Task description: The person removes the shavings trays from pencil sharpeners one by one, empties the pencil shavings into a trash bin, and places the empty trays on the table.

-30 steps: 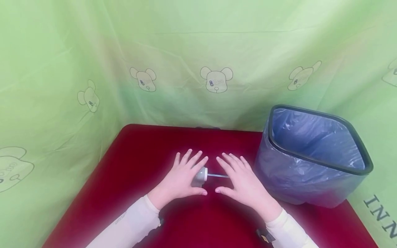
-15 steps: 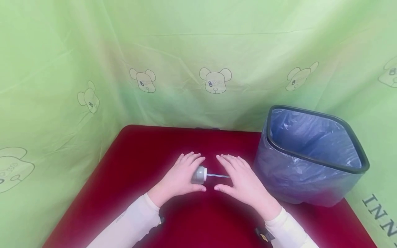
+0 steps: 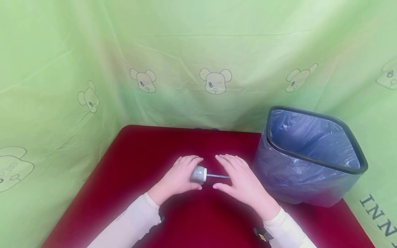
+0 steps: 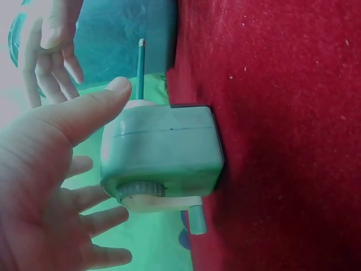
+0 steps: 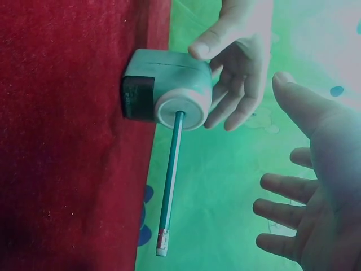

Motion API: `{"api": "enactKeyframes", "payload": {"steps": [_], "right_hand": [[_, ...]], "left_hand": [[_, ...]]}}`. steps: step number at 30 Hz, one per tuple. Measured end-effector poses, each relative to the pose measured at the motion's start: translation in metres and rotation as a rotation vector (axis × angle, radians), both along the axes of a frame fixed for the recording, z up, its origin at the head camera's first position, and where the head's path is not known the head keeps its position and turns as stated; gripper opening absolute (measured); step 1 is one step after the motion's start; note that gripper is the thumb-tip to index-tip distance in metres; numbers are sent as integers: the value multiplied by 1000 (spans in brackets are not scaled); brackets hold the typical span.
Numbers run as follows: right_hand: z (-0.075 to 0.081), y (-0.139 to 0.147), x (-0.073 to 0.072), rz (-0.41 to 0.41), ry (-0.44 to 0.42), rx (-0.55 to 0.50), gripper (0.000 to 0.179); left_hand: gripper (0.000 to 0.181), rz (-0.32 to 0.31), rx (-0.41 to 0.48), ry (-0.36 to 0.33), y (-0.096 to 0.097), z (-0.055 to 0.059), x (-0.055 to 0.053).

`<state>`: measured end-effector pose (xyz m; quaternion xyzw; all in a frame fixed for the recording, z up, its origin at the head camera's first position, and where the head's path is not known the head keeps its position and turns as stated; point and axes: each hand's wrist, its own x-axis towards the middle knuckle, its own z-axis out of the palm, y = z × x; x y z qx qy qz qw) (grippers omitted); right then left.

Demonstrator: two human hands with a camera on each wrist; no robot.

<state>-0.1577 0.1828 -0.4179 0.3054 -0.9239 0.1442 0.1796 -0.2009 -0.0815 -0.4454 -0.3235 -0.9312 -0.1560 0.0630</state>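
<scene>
A grey-green crank pencil sharpener [image 4: 163,144] stands on the red cloth, its crank handle [image 4: 197,219] facing the left wrist camera. From the pale round front of the sharpener sticks a green pencil [image 5: 171,180] with a pink eraser end. My left hand [image 3: 178,175] hovers over and around the sharpener, thumb on the near side and fingers on the far side; whether it touches cannot be told. Over the pencil's free end, my right hand [image 3: 243,181] is held with fingers extended and thumb apart, gripping nothing. It partly hides the pencil in the head view.
A bin [image 3: 310,165] with a black rim and a bluish plastic liner stands at the right of the red-covered table [image 3: 155,144]. A green curtain [image 3: 173,44] with bear-head drawings hangs behind and at both sides.
The spread fingers of both hands have drawn closer together and lowered a little. My left hand has shifted slightly left. The sharpener and pencil stay in place.
</scene>
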Motion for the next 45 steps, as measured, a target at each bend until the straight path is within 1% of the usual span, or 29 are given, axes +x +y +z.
{"api": "enactKeyframes", "payload": {"steps": [5,12,15,19,22,26,31,36,45], "right_hand": [[1,-2,0,1,-10,-3,91],[0,-4,-1,6,2,-5,90],[0,-6,0,12,6,-2,90],[0,-6,1,13,2,0,89],[0,-5,2,12,-3,-2,89],[1,-4,2,3,-5,-4,90],[1,-2,3,-3,-12,-6,90],[2,-1,4,-1,-11,-10,89],[3,0,5,-1,-5,-8,89]], "left_hand": [[97,15,20,-28,-3,-2,-2],[95,52,37,-129,-6,-5,-3],[95,63,43,-159,-7,-6,-4],[91,61,58,-183,-7,-9,-5],[82,62,68,-195,-7,-10,-7],[73,64,85,-228,-6,-10,-9],[72,67,112,-269,-5,-11,-11],[71,66,137,-288,-6,-11,-13],[70,56,193,-324,-8,-15,-16]]}}
